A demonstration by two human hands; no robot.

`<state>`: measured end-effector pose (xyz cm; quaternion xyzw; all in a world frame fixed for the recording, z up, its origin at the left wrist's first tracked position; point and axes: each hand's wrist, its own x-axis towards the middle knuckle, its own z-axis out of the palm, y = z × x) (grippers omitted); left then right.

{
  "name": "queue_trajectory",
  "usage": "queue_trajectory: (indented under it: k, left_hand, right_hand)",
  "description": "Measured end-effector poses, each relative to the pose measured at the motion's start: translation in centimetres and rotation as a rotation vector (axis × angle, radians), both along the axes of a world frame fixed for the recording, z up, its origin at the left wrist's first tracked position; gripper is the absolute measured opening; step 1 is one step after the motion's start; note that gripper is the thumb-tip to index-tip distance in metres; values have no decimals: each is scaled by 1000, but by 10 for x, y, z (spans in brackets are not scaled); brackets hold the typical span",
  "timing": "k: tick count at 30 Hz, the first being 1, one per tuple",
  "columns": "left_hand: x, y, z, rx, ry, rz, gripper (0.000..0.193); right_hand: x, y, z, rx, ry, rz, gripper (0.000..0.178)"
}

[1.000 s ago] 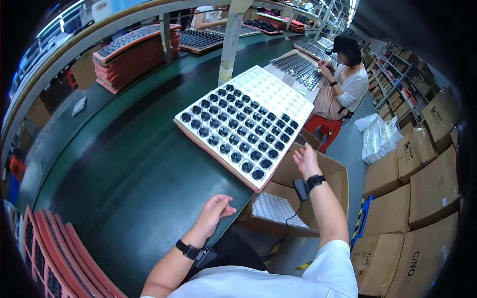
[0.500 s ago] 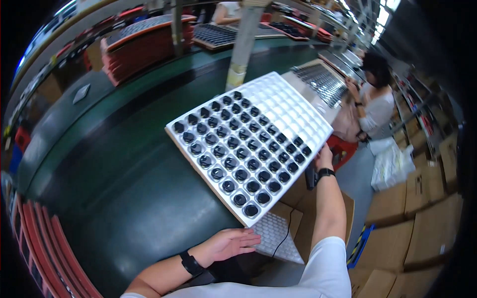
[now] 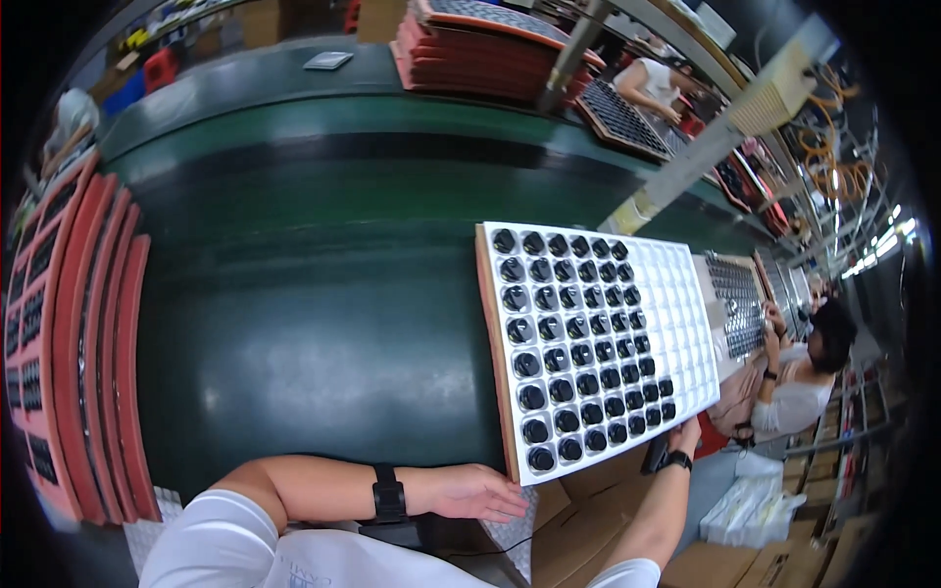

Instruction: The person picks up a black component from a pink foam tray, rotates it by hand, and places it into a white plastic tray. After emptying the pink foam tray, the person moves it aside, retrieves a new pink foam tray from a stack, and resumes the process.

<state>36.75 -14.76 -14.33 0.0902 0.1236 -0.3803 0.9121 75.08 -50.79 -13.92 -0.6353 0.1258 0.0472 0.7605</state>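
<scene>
A white plastic tray [image 3: 672, 304] with rows of round pockets lies over a brown board on the green surface. Black round caps [image 3: 581, 353] fill its left part, while the pockets to the right hold none. At the tray's near right corner, my right hand [image 3: 688, 433] grips the edge, its fingers partly hidden beneath. My left hand [image 3: 478, 493] is open with fingers stretched out, by the tray's near left corner. Whether its fingertips touch the tray I cannot tell.
A green conveyor belt [image 3: 314, 323] runs to the left. Stacked red trays [image 3: 123, 363] stand at far left, more red trays [image 3: 461, 64] at the back. A metal post [image 3: 706, 147] rises behind the tray. A co-worker [image 3: 799, 377] sits right, near cardboard boxes [image 3: 716, 565] and a white bag [image 3: 750, 510].
The view has swung left, so the tray appears farther right and turned. My right hand stays on its edge. My left hand stays open by the near corner.
</scene>
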Motion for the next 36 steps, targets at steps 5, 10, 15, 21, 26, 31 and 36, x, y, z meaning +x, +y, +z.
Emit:
queue_trajectory:
  k: [5,10,15,21,26,31,36]
  left_hand:
    - [-5,-1,-2,-20,3,14,34]
    - [-30,36,4,4,-1,69,34]
    - [-53,83,0,82,-24,175,38]
    - [-72,126,4,145,-55,351,41]
    - [-83,148,10,234,-146,567,47]
    - [-89,162,15,253,-196,646,52]
    - [-104,163,25,247,-196,629,51]
  right_hand:
    - [-31,6,18,-34,91,47,16]
    - [-67,7,19,56,149,-106,18]
    - [-120,-18,10,-4,43,43,19]
    - [-211,19,25,-78,73,98,21]
    - [-274,47,45,-91,112,119,21]
    - [-325,72,38,-115,118,204,23]
    - [-376,118,29,-56,205,514,28]
